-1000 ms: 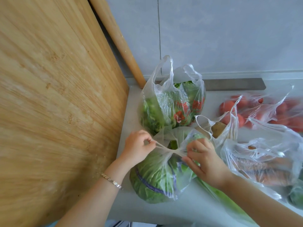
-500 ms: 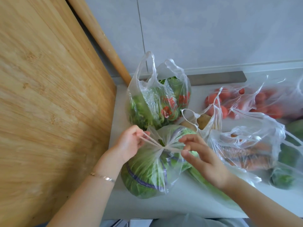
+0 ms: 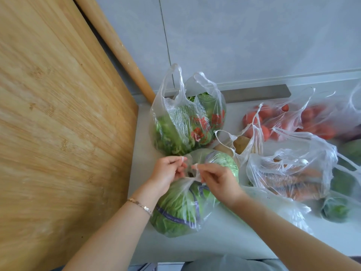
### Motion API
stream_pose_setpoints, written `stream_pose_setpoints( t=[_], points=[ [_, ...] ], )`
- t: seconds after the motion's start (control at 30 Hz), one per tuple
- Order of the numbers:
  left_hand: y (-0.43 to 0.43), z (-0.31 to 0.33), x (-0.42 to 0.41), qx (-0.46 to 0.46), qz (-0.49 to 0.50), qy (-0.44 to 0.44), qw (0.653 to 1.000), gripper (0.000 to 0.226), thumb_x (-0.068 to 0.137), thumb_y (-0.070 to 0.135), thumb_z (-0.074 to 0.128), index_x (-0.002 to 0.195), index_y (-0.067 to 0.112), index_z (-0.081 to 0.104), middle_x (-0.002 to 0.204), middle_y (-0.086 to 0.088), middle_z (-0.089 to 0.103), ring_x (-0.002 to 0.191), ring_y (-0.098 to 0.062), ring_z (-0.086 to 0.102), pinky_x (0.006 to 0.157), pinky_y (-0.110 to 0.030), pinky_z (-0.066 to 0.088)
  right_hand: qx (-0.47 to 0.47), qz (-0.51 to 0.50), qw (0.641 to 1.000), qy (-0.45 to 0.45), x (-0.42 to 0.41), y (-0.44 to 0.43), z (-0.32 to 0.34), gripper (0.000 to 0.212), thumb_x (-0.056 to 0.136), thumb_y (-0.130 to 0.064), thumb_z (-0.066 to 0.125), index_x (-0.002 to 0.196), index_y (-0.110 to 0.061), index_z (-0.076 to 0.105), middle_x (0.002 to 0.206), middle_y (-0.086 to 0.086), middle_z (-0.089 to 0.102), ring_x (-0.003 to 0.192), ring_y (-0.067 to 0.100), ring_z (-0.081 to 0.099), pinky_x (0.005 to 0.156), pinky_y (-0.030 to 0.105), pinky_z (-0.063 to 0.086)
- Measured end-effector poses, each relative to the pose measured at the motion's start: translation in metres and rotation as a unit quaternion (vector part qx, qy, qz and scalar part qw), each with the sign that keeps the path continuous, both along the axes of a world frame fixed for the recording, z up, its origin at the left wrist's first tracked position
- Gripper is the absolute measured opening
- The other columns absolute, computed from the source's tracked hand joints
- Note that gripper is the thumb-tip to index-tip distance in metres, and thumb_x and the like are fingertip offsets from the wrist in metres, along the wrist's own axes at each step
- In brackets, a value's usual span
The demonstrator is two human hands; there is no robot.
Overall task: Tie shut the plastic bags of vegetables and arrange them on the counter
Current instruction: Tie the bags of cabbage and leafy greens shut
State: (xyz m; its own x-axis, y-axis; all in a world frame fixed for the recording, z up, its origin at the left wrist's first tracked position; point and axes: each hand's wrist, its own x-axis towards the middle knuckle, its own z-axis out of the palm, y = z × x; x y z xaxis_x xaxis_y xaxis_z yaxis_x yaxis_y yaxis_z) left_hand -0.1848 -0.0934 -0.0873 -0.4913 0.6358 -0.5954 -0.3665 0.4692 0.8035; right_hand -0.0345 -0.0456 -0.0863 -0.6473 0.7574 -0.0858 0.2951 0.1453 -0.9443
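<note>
Grey tiled wall [image 3: 254, 36] at back, pale bench [image 3: 224, 243] in front; single head view.

- Large bamboo board [image 3: 58, 133] stands on edge along the left side. A wooden rod [image 3: 117, 49] leans on the wall behind it.
- Cabbage bag [image 3: 181, 212] lies on the bench nearest the person, just right of the board, with its neck gathered and twisted on top.
- Left hand [image 3: 168, 173]: fingers [image 3: 175, 163] curled, pinching one thin handle strip of the cabbage bag, tip sticking up. Bracelet [image 3: 139, 204] on that wrist.
- Right hand [image 3: 218, 180]: fingers [image 3: 205, 169] curled, pinching the other strip. The hands are close together over the neck. Whether a knot is formed: cannot tell.
- Leafy greens bag [image 3: 181, 124] stands upright behind, touching the cabbage bag; handles up, mouth open, red print on the plastic.
- Potato bag [image 3: 242, 145] just right of that, open.
- Tomato bag [image 3: 293, 122] further right, near the wall.
- Carrot bag [image 3: 293, 177] right of the cabbage bag, lying on its side.
- Small bag of dark greens [image 3: 336, 210] at the right edge; blurred.
</note>
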Motion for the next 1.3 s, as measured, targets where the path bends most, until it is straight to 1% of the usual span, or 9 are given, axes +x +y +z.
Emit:
stream_pose_setpoints(
  t=[0.13, 0.27, 0.4, 0.63, 0.73, 0.83, 0.93, 1.07, 1.3],
  points=[
    [-0.005, 0.005, 0.007, 0.040, 0.011, 0.027, 0.999, 0.019, 0.090, 0.000, 0.051, 0.104, -0.003, 0.063, 0.075, -0.006, 0.062, 0.049, -0.005, 0.057, 0.057, -0.023, 0.055, -0.029, -0.067, 0.997, -0.021, -0.002, 0.002, 0.003, 0.028, 0.091, -0.002, 0.050, 0.111, -0.014, 0.066, 0.075, -0.006, 0.050, 0.062, -0.005, 0.055, 0.066, 0.004, 0.043],
    [-0.020, 0.026, -0.001, 0.149, 0.007, 0.093, 0.984, 0.016, 0.084, -0.004, 0.056, 0.084, 0.008, 0.067, 0.085, 0.004, 0.071, 0.070, -0.008, 0.069, 0.071, -0.022, 0.057, -0.084, -0.037, 0.994, -0.061, -0.022, 0.015, 0.012, 0.033, 0.091, -0.001, 0.047, 0.114, -0.019, 0.063, 0.065, -0.003, 0.054, 0.046, 0.001, 0.050, 0.053, 0.004, 0.040],
    [-0.013, 0.043, -0.004, 0.194, -0.131, 0.254, 0.939, 0.022, 0.080, -0.007, 0.061, 0.080, 0.014, 0.069, 0.078, 0.006, 0.068, 0.080, 0.003, 0.065, 0.075, -0.012, 0.050, -0.083, -0.017, 0.993, -0.082, -0.037, 0.021, 0.021, 0.024, 0.078, 0.000, 0.059, 0.069, -0.018, 0.072, 0.045, -0.009, 0.057, 0.039, 0.000, 0.046, 0.046, 0.011, 0.040],
    [0.012, 0.039, -0.002, 0.080, -0.166, 0.276, 0.943, 0.012, 0.074, 0.007, 0.073, 0.073, 0.019, 0.071, 0.077, 0.008, 0.070, 0.071, 0.000, 0.065, 0.069, -0.015, 0.053, -0.057, 0.078, 0.986, -0.134, -0.024, 0.019, 0.018, 0.007, 0.079, -0.012, 0.066, 0.078, -0.009, 0.072, 0.076, 0.017, 0.067, 0.063, 0.014, 0.053, 0.066, 0.027, 0.046],
    [0.007, 0.032, -0.003, 0.019, -0.169, 0.327, 0.930, 0.015, 0.072, 0.018, 0.077, 0.066, 0.021, 0.063, 0.068, 0.006, 0.066, 0.062, -0.007, 0.061, 0.061, -0.023, 0.050, -0.087, 0.048, 0.990, -0.101, -0.020, 0.018, 0.016, 0.014, 0.081, -0.015, 0.067, 0.076, -0.002, 0.071, 0.068, 0.017, 0.064, 0.050, 0.007, 0.047, 0.053, 0.019, 0.040],
    [-0.005, 0.030, -0.006, 0.008, -0.237, 0.280, 0.930, 0.026, 0.071, 0.031, 0.076, 0.093, 0.017, 0.069, 0.082, 0.004, 0.072, 0.075, -0.005, 0.066, 0.073, -0.019, 0.052, -0.112, 0.011, 0.991, -0.078, -0.018, 0.019, 0.016, 0.013, 0.082, -0.011, 0.066, 0.076, -0.002, 0.072, 0.055, 0.000, 0.060, 0.033, 0.002, 0.035, 0.039, 0.009, 0.028],
    [-0.013, 0.028, -0.007, 0.048, -0.260, 0.226, 0.938, 0.022, 0.074, 0.015, 0.074, 0.096, 0.015, 0.072, 0.079, 0.006, 0.072, 0.069, 0.003, 0.065, 0.069, -0.015, 0.050, -0.094, 0.004, 0.992, -0.087, -0.021, 0.021, 0.015, 0.013, 0.080, -0.012, 0.068, 0.071, -0.005, 0.073, 0.042, -0.010, 0.051, 0.031, 0.004, 0.032, 0.037, 0.009, 0.025],
    [-0.014, 0.025, -0.013, 0.026, -0.208, 0.247, 0.946, 0.009, 0.075, 0.012, 0.073, 0.080, 0.019, 0.074, 0.060, 0.007, 0.064, 0.047, 0.003, 0.052, 0.052, -0.013, 0.044, -0.059, 0.020, 0.994, -0.088, -0.024, 0.020, 0.017, 0.006, 0.079, -0.014, 0.069, 0.077, -0.011, 0.074, 0.054, 0.005, 0.055, 0.033, 0.005, 0.034, 0.038, 0.010, 0.026],
    [-0.020, 0.017, -0.010, -0.009, -0.288, 0.260, 0.922, 0.011, 0.085, 0.024, 0.063, 0.091, 0.033, 0.068, 0.065, 0.008, 0.058, 0.064, -0.012, 0.055, 0.065, -0.024, 0.044, -0.047, 0.025, 0.993, -0.102, -0.025, 0.024, 0.020, 0.007, 0.080, -0.014, 0.068, 0.080, -0.013, 0.075, 0.045, -0.001, 0.047, 0.032, 0.007, 0.028, 0.037, 0.012, 0.020]
  ],
)
